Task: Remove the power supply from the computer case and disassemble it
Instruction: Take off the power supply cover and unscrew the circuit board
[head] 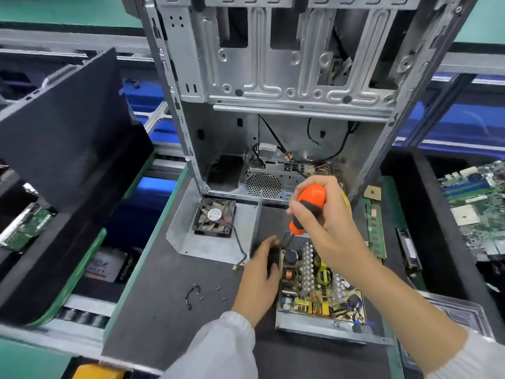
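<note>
Unscrewing the circuit board from the opened power supply (319, 291), as judged from the setup. Best done with the screwdriver (310, 207) kept upright over the screw at the far edge, pressed down firmly before turning, tip seated fully to avoid slipping onto the capacitors and coils.

Right hand (325, 214) wrapped around the orange-black handle, above the far end of the power supply. Left hand (259, 272) laid against the near-left wall of the power supply, fingers loosely extended, bracing it on the tabletop (164, 310); blurred, so exact contact unclear.

Power supply out of the computer case (273, 91), just in front of it. Detached cover with fan (216, 217) to its left; loose screws (195, 294) further left on the mat.
</note>
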`<state>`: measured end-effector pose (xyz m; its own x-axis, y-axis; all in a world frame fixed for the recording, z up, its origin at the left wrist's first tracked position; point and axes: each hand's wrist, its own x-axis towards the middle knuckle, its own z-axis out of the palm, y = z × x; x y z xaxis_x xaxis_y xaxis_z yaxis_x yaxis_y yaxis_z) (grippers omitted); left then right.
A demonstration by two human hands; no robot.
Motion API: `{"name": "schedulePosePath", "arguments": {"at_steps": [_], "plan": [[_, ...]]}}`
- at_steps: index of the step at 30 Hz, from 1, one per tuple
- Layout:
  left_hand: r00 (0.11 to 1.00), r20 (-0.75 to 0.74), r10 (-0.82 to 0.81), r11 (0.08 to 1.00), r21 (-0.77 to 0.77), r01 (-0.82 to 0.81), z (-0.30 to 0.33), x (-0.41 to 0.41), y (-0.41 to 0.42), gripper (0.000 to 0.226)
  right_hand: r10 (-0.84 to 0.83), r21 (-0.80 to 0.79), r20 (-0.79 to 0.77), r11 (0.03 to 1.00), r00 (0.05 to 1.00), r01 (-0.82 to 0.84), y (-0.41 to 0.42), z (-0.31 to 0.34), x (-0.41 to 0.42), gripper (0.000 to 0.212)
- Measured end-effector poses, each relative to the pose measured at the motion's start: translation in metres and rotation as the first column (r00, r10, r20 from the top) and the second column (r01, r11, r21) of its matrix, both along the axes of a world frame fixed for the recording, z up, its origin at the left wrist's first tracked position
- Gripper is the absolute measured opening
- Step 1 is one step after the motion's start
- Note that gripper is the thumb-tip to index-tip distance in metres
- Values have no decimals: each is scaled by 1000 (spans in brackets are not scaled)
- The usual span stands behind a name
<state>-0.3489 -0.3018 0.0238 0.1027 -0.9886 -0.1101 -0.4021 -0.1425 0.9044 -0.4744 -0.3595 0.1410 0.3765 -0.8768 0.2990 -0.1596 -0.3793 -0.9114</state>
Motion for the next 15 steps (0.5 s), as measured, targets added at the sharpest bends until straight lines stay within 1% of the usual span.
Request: {"name": "schedulePosePath", "arguments": {"at_steps": [8, 15], "plan": [[998, -68, -2, 998, -61, -2, -4, 0, 0, 54, -9, 41, 19, 999, 1000, 8, -3, -10, -3, 18], [997, -73, -9, 996, -84, 3, -4, 1, 1, 50, -4, 59, 27, 998, 1000, 2, -2, -12, -4, 20]]}}
